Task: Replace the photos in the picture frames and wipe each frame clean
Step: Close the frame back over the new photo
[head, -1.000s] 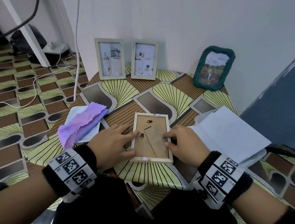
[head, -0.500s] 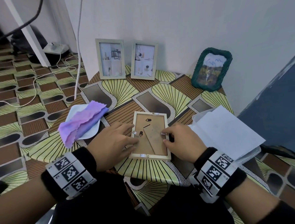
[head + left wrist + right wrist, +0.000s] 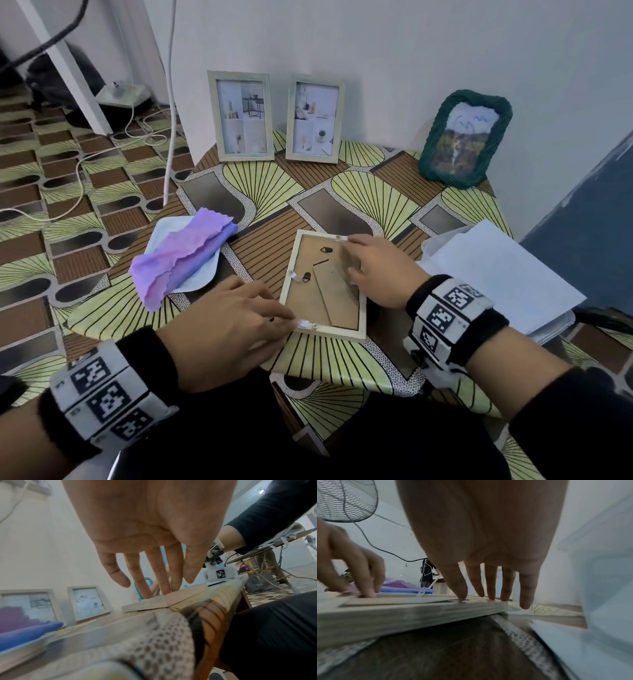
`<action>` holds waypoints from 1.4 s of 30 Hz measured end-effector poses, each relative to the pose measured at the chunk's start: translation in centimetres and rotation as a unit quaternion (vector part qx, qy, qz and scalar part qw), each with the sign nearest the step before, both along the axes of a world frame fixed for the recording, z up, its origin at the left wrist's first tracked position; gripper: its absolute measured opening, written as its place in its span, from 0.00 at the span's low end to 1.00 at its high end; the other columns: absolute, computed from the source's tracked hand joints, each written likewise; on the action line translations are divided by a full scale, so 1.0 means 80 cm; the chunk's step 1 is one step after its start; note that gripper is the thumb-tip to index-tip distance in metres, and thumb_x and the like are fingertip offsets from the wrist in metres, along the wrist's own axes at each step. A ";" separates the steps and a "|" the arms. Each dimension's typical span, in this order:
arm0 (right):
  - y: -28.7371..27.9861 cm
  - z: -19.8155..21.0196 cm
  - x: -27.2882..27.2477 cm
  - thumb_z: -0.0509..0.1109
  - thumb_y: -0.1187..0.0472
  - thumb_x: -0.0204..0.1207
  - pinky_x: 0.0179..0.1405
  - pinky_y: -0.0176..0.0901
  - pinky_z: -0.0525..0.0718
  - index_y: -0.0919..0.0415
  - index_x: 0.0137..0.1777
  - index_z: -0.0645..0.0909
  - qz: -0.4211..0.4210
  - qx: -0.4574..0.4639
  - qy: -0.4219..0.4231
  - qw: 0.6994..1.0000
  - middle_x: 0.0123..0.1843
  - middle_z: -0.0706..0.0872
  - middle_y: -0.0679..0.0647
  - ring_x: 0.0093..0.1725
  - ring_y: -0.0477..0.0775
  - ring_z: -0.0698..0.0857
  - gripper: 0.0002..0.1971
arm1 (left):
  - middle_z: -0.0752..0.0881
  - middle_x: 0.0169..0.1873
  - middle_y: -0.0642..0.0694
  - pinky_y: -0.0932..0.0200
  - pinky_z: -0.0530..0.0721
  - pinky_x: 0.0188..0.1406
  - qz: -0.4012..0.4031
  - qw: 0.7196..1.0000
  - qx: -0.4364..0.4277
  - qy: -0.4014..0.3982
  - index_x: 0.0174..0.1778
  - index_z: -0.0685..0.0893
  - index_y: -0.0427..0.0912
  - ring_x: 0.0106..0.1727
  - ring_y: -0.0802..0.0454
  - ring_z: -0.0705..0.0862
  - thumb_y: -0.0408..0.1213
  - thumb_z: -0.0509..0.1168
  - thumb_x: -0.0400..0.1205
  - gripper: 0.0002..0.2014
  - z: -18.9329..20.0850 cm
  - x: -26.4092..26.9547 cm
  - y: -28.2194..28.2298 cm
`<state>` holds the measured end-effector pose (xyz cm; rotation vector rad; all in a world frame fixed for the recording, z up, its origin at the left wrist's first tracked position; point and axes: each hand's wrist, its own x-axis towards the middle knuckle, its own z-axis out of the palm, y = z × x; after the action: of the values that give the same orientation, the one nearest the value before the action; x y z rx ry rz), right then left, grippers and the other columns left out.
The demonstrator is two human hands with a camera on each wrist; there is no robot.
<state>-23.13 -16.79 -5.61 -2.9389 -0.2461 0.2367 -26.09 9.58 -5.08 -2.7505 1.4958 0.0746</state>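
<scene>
A pale wooden picture frame (image 3: pixel 324 286) lies face down on the patterned table (image 3: pixel 376 192), its brown backing board and folded stand showing. My left hand (image 3: pixel 239 322) rests beside it with straight fingertips (image 3: pixel 169 588) pressing the metal tab at the frame's near edge (image 3: pixel 181 595). My right hand (image 3: pixel 380 270) lies over the right side, fingers (image 3: pixel 462 592) extended onto the backing and far edge of the frame (image 3: pixel 402 614). Neither hand grips anything. Two matching frames (image 3: pixel 240 116) (image 3: pixel 315 120) and a green woven frame (image 3: pixel 464 140) stand against the wall.
A purple cloth (image 3: pixel 181 260) lies on a white plate (image 3: pixel 161 233) at the left. White sheets of paper (image 3: pixel 500 274) sit on a clear container at the right. White cables (image 3: pixel 102 154) trail over the patterned floor to the left.
My left hand slid from the frame's left side down to the tab on its near edge. My right hand moved from the right-side tab up toward the far edge.
</scene>
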 end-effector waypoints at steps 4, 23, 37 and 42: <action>-0.005 -0.003 -0.029 0.61 0.53 0.82 0.66 0.54 0.77 0.56 0.66 0.76 -0.022 -0.014 -0.029 0.999 0.66 0.79 0.52 0.65 0.59 0.74 0.15 | 0.80 0.68 0.67 0.51 0.78 0.52 0.048 0.998 0.041 0.005 0.69 0.82 0.60 0.64 0.56 0.78 0.61 0.44 0.86 0.26 0.003 0.017 0.019; -0.006 0.004 -0.103 0.71 0.60 0.74 0.47 0.53 0.83 0.56 0.47 0.89 -0.061 0.163 -0.089 0.981 0.40 0.90 0.51 0.43 0.50 0.85 0.06 | 0.68 0.79 0.53 0.53 0.66 0.76 0.191 0.979 0.001 0.069 0.81 0.67 0.53 0.77 0.52 0.68 0.69 0.48 0.79 0.38 -0.025 0.043 0.038; -0.013 -0.002 -0.052 0.82 0.54 0.69 0.47 0.36 0.78 0.54 0.51 0.91 -0.089 0.131 -0.031 0.987 0.46 0.89 0.47 0.45 0.46 0.84 0.11 | 0.71 0.79 0.50 0.42 0.77 0.68 0.175 0.982 -0.036 0.056 0.76 0.77 0.51 0.75 0.45 0.73 0.64 0.44 0.78 0.36 -0.026 0.032 0.036; -0.011 -0.002 -0.048 0.82 0.54 0.69 0.46 0.33 0.74 0.54 0.51 0.92 -0.098 0.127 -0.018 0.987 0.48 0.90 0.47 0.46 0.45 0.84 0.12 | 0.83 0.68 0.54 0.49 0.76 0.44 0.173 0.984 -0.039 -0.004 0.67 0.85 0.50 0.59 0.45 0.83 0.59 0.53 0.78 0.29 -0.023 0.026 0.032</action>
<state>-26.98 -17.67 -5.73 -2.6912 0.0100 0.1154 -23.98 12.15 -6.95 -3.0383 1.0234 0.0074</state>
